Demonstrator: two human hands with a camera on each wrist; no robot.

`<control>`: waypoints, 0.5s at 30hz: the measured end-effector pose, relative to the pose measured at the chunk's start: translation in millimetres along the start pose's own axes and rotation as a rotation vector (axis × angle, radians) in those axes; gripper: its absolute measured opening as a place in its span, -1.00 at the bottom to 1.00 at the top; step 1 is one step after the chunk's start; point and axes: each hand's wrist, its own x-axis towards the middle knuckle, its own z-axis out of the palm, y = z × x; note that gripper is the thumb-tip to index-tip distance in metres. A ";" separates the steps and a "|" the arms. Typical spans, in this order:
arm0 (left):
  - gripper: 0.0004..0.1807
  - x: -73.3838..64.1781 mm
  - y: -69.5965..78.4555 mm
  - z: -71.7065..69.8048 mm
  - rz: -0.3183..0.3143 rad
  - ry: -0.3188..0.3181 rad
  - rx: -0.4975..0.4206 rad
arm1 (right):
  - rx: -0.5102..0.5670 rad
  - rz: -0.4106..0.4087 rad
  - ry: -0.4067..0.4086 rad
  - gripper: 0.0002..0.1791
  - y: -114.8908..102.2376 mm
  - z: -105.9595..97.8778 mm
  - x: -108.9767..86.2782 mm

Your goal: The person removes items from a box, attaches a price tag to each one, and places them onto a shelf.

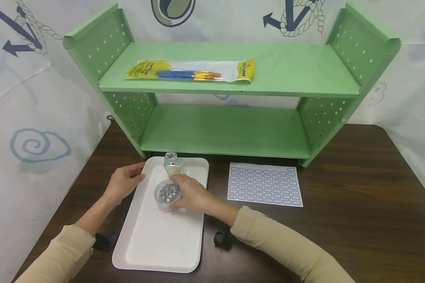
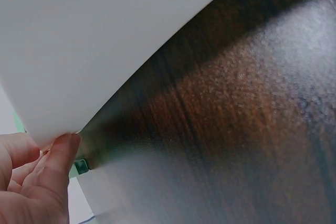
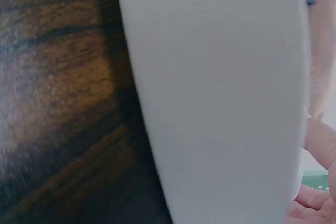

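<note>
In the head view a white tray (image 1: 159, 243) lies on the dark table. My left hand (image 1: 123, 183) pinches its far left corner; in the left wrist view thumb and fingers meet at the rim of the tray (image 2: 105, 35). Inside the tray, my right hand (image 1: 193, 195) grips a round clear container of shiny silver pieces (image 1: 165, 193) from its right side, thumb near and fingers far. Just beyond it is a clear glass bottle (image 1: 172, 164). The right wrist view shows mostly the tray's side (image 3: 220, 93), with part of the right hand (image 3: 321, 145) at the edge.
A green two-tier shelf (image 1: 223, 129) stands behind the tray. On its upper board lies a packet of blue-handled paintbrushes (image 1: 191, 72). A sheet of small labels (image 1: 265, 184) lies on the table (image 1: 343, 220) to the right of the tray.
</note>
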 end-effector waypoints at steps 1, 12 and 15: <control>-0.50 -0.1 -0.3 0.1 0.002 0.000 0.001 | 0.001 -0.004 0.003 -0.15 -0.4 -1.2 -0.8; -0.51 1.5 -1.6 0.5 -0.006 -0.003 0.005 | 0.115 -0.011 0.036 -0.12 -2.1 -29.5 -24.5; -0.50 2.1 -1.2 -0.1 -0.009 -0.007 0.003 | 0.169 -0.023 0.058 -0.14 1.9 -41.9 -38.2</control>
